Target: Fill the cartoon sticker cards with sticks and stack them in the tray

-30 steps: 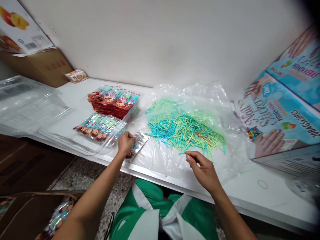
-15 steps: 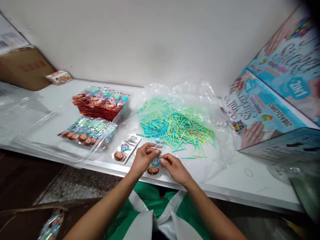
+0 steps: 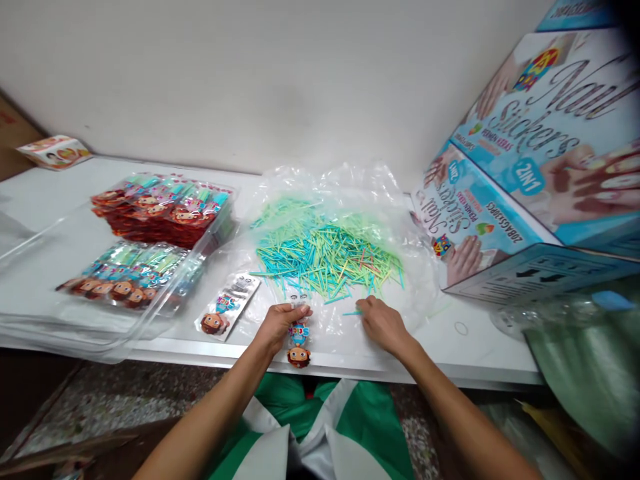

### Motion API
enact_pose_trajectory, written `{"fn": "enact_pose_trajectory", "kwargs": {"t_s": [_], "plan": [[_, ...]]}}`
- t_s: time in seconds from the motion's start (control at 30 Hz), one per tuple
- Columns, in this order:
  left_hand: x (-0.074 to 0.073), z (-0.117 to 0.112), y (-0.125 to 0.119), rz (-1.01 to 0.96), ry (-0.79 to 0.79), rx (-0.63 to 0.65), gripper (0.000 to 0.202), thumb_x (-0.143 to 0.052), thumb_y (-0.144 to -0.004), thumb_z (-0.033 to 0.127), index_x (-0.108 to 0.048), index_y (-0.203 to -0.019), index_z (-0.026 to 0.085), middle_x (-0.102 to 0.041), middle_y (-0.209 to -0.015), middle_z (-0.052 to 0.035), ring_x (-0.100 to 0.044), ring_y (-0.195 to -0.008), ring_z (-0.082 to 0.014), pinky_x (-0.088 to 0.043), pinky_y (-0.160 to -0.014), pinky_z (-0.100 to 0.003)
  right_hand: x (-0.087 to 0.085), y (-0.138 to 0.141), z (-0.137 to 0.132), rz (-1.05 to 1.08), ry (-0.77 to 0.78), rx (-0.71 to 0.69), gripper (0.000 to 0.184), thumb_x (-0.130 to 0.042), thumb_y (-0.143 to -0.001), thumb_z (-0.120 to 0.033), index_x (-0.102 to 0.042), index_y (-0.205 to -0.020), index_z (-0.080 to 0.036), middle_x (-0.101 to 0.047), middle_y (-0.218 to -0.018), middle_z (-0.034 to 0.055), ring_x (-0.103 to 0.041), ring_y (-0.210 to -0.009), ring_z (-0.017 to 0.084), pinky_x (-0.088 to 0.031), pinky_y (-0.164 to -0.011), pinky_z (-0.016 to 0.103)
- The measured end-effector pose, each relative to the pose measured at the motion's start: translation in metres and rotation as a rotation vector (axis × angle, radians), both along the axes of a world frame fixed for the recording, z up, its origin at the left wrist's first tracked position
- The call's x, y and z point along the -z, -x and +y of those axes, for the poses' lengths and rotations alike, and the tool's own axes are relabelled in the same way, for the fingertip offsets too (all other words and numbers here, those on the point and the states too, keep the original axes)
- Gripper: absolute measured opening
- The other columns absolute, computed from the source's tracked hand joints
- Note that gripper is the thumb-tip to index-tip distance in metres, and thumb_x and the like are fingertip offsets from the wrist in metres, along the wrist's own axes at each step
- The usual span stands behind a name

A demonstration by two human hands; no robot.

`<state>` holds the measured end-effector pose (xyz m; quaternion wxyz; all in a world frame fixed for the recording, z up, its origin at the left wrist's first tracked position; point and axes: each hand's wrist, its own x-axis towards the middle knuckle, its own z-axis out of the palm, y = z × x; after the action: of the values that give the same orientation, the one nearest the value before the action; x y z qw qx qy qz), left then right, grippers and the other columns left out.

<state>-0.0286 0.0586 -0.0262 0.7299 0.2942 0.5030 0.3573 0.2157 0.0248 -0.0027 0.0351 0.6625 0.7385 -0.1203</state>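
My left hand is closed on a small printed packet with a cartoon face at its lower end, held upright near the table's front edge. My right hand is down on the clear plastic sheet to the right, fingertips pinched at one end of a thin blue stick. Just beyond both hands lies a heap of thin green and blue sticks, partly covered by clear plastic. Another printed packet rests flat on the table, left of my left hand.
At left, a clear plastic tray holds a tall stack of filled packets and a lower row of packets. Large printed boxes stand at right, with a clear bottle before them. A white wall rises behind.
My right hand has left the packet and moved right to the loose sticks. My left hand keeps the packet, now in plainer sight. The view has turned somewhat to the right.
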Motion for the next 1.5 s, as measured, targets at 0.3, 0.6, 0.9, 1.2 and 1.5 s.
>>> {"fn": "enact_pose_trajectory", "kwargs": {"t_s": [0.3,0.6,0.9,1.2,1.5], "plan": [[0.018,0.001,0.002,0.02,-0.02,-0.007,0.039,-0.08,-0.051,0.039,-0.071,-0.072,0.007,-0.07,-0.079,-0.014,-0.062,-0.066,-0.0173,-0.045,-0.06,-0.026,0.008,-0.005,0.027,-0.101,-0.019,-0.025,0.018,-0.036,-0.087,-0.012,-0.052,-0.094,-0.014,-0.057,-0.094,0.0116,-0.053,-0.086,0.02,-0.035,-0.068,0.026],[0.022,-0.002,0.006,-0.011,-0.058,0.026,0.037,-0.078,-0.055,0.039,-0.072,-0.074,0.008,-0.071,-0.079,-0.0126,-0.061,-0.066,-0.0163,-0.044,-0.065,-0.026,0.022,0.054,0.076,-0.025,-0.107,0.181,0.059,-0.034,-0.084,-0.059,-0.04,-0.116,-0.01,-0.054,-0.109,0.0179,-0.057,-0.094,0.026,-0.041,-0.071,0.031],[0.024,-0.001,0.009,-0.037,-0.038,0.03,0.038,-0.078,-0.054,0.039,-0.072,-0.074,0.008,-0.07,-0.077,-0.0123,-0.059,-0.06,-0.014,-0.043,-0.059,-0.025,0.019,0.044,0.101,-0.037,-0.082,0.211,0.025,-0.034,-0.088,-0.019,-0.05,-0.105,-0.008,-0.058,-0.103,0.0209,-0.059,-0.094,0.029,-0.041,-0.076,0.037],[0.022,-0.001,0.011,-0.079,-0.001,0.033,0.035,-0.078,-0.055,0.037,-0.072,-0.074,0.009,-0.07,-0.075,-0.0104,-0.059,-0.06,-0.0128,-0.042,-0.059,-0.023,0.016,0.007,0.103,0.173,-0.136,0.222,0.035,-0.033,-0.089,-0.037,-0.052,-0.094,-0.009,-0.06,-0.093,0.0209,-0.058,-0.088,0.03,-0.04,-0.072,0.036],[0.023,-0.001,0.011,-0.064,0.012,0.038,0.035,-0.077,-0.057,0.037,-0.072,-0.076,0.008,-0.07,-0.081,-0.0128,-0.06,-0.064,-0.0139,-0.044,-0.061,-0.023,0.021,0.019,0.082,0.624,-0.297,0.19,0.039,-0.021,-0.093,-0.04,-0.051,-0.083,-0.018,-0.06,-0.086,0.0053,-0.056,-0.083,0.016,-0.041,-0.078,0.028]]}}
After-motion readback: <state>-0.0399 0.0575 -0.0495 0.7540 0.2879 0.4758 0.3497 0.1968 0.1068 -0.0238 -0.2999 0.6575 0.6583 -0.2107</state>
